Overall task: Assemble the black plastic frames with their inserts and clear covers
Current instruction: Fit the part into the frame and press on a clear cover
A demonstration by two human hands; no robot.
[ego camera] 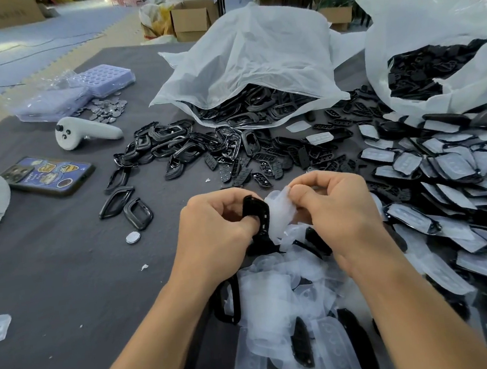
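My left hand (215, 225) grips a black plastic frame (255, 213) above the table's near middle. Right beside it, my right hand (336, 202) pinches a clear soft cover (280, 213) that touches the frame's right edge. Loose clear covers (280, 299) lie heaped under my hands. Empty black frames (179, 146) and small black inserts (264, 167) are scattered behind. Assembled frames with covers (450, 179) are piled at the right.
Two white bags of black parts (254, 64) (431, 47) stand at the back. On the grey cloth (50, 262) at the left lie a phone (48, 175), a white controller (82, 134), coin-shaped discs (107, 108) beside purple trays (107, 78), and one disc (133, 237).
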